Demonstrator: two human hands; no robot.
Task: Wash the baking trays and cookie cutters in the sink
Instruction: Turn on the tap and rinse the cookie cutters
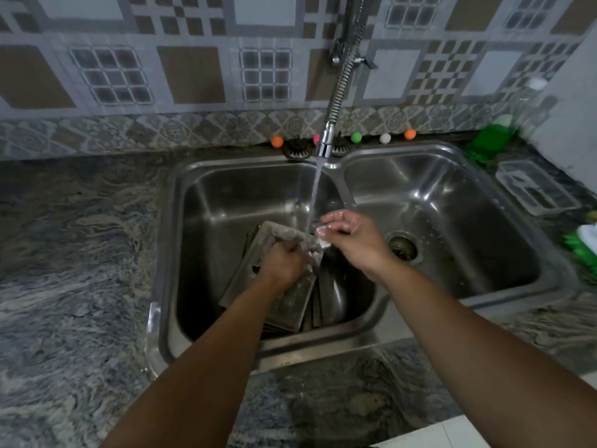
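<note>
While water runs from the coiled chrome tap (326, 142) into the double steel sink (452, 195) set in grey marbled stone counter (71, 253), left hand (284, 263) grips a soapy metal baking tray (274, 279) in the left basin; right hand (347, 234) pinches a small pale object (323, 242).

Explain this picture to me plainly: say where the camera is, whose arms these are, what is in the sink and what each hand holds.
One camera sits on a person's head, looking down at their own bare arms. They stand at a steel double sink. Water runs from the tap into the left basin, where soapy baking trays lie stacked. The left hand grips the top tray. The right hand holds a small pale item under the stream; what it is cannot be told. A green bottle stands on the counter behind the right basin.
</note>
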